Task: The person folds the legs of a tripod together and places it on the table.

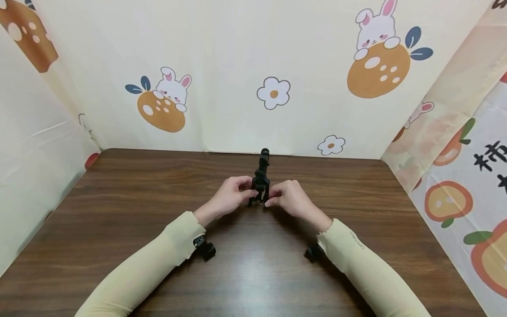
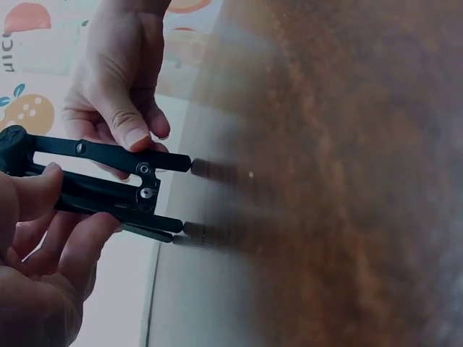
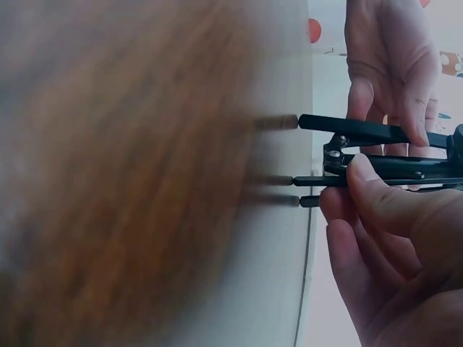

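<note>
A small black tripod (image 1: 261, 172) stands upright near the far side of the table, its legs pointing down and only slightly spread. My left hand (image 1: 231, 194) pinches a leg on the left side between thumb and fingers. From the right, my right hand (image 1: 292, 199) grips another leg low down. The left wrist view shows the tripod legs (image 2: 116, 152) joined by a hinged brace (image 2: 147, 181) with silver rivets. Three leg tips show in the right wrist view, where the right thumb presses on a leg (image 3: 325, 182) and the left hand (image 3: 396, 61) is beyond it.
The brown wood-grain table (image 1: 253, 264) spreads under both forearms. A cream curtain (image 1: 233, 53) with rabbit and flower prints hangs along its back edge. More printed cloth (image 1: 447, 176) hangs on the right. Black wrist cameras (image 1: 205, 248) are strapped under the sleeves.
</note>
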Motion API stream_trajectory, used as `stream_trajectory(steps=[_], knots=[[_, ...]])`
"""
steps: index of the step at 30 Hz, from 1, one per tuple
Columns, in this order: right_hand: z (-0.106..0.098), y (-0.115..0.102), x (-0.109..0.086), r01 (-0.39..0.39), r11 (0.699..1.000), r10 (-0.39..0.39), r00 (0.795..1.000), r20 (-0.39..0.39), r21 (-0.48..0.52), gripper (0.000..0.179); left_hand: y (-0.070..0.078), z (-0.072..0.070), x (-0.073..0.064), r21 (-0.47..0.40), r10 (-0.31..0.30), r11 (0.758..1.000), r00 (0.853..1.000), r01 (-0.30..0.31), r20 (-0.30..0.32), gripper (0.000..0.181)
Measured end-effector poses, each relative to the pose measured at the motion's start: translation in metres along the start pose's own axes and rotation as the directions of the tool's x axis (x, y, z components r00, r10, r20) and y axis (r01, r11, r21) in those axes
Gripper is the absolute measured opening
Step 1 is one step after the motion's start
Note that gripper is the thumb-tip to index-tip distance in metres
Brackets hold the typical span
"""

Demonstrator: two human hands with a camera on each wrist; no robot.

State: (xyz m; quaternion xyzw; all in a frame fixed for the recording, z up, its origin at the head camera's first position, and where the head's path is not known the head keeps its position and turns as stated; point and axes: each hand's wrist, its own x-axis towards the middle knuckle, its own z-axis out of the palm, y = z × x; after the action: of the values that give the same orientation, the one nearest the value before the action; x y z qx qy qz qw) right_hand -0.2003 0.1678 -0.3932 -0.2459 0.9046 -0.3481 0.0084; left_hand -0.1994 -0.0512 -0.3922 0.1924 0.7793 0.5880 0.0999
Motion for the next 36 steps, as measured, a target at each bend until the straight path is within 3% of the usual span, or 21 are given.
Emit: stream_trajectory(steps=[7,13,21,25,29,32,36], knots=[[-0.003,0.003,0.008,0.089,0.996,-0.089,0.996,-0.020,-0.016,0.016,0.001,-0.003,0.000,0.020,0.000,1.000,1.000,-0.001,0.006,0.006],[-0.005,0.002,0.011,0.104,0.994,-0.104,0.995,-0.013,-0.022,0.015,0.003,-0.005,-0.001,0.016,-0.011,1.000,1.000,0.011,0.018,0.006],[-0.007,0.001,0.020,-0.027,1.000,0.027,1.000,-0.011,-0.015,0.019,0.001,-0.006,0.000,0.031,-0.017,0.999,0.999,0.016,0.028,0.005],[-0.007,0.003,0.022,-0.109,0.993,0.108,0.994,0.019,0.040,0.026,0.002,-0.006,-0.001,0.037,-0.018,0.999,0.999,0.017,0.027,0.005],[-0.006,0.006,0.019,-0.191,0.975,0.183,0.980,0.074,0.113,0.032,0.002,-0.005,-0.002,0.100,0.023,0.995,1.000,-0.024,0.011,0.005],[-0.007,0.009,0.015,-0.211,0.964,0.197,0.975,0.099,0.165,0.038,0.000,-0.004,-0.002,0.144,0.058,0.988,0.998,-0.058,0.002,0.007],[-0.009,0.014,0.010,-0.203,0.942,0.185,0.978,0.095,0.265,0.042,-0.003,-0.003,-0.002,0.139,0.063,0.988,0.998,-0.062,-0.001,0.012]])
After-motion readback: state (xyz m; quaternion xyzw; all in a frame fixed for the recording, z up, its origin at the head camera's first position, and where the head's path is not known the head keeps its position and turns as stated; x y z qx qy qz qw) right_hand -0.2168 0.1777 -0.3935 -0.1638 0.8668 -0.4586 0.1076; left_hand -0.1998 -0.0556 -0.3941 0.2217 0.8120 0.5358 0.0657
